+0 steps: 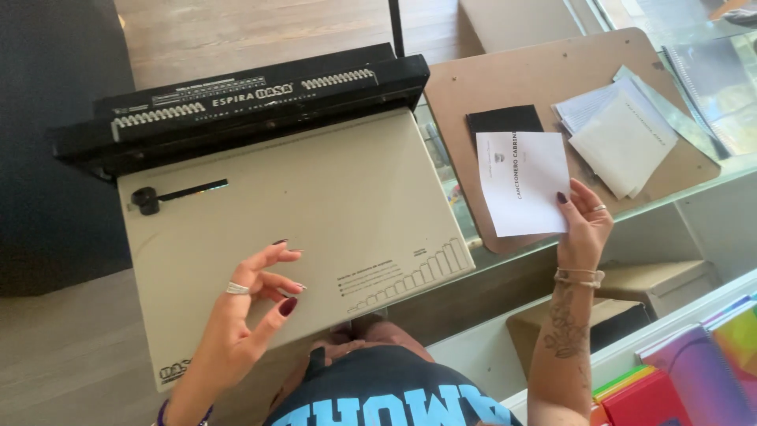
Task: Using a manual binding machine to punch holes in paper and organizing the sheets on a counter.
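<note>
The binding machine carries a white printed strip label along its black top bar, a small stepped bar chart label at the near right corner of its beige bed, and a dark logo mark at the near left corner. Right of the machine, the right hand holds a white printed sheet with a thin line of dark lettering.

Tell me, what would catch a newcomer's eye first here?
The big beige binding machine with its black punching bar fills the middle of the desk. The left hand hovers open above its flat bed, holding nothing. To the right, the right hand holds a white printed sheet over a brown board that carries more loose papers.
</note>
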